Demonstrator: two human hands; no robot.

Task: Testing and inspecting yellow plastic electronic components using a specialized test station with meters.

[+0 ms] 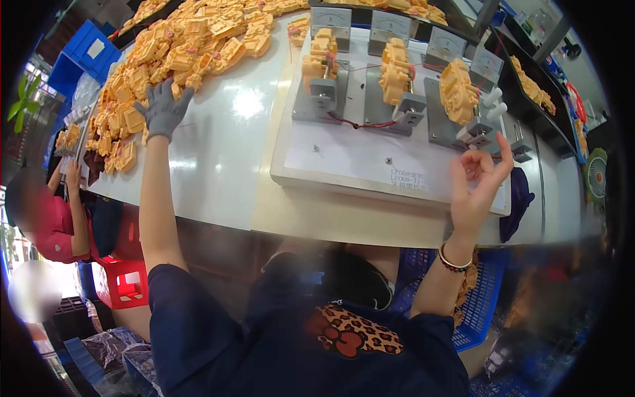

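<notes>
My left hand (163,111), in a grey glove, reaches over a heap of yellow-orange plastic housings (178,46) at the left of the table. Its fingers are spread and its fingertips touch the near edge of the heap. Bare, my right hand (481,173) is raised over the right front of a white test board (344,155). Some of its fingers are bent and one points up beside white clamp knobs (495,102); nothing shows in it. On the board, three yellow housings (395,69) stand upright in grey metal holders, with red wires about them.
Several analog meters (390,30) line the board's back. A black tray (529,86) of yellow parts lies at the right, near a dark cloth (517,202). Below the table stands a blue basket (486,304). A co-worker in red (56,228) sits at the left.
</notes>
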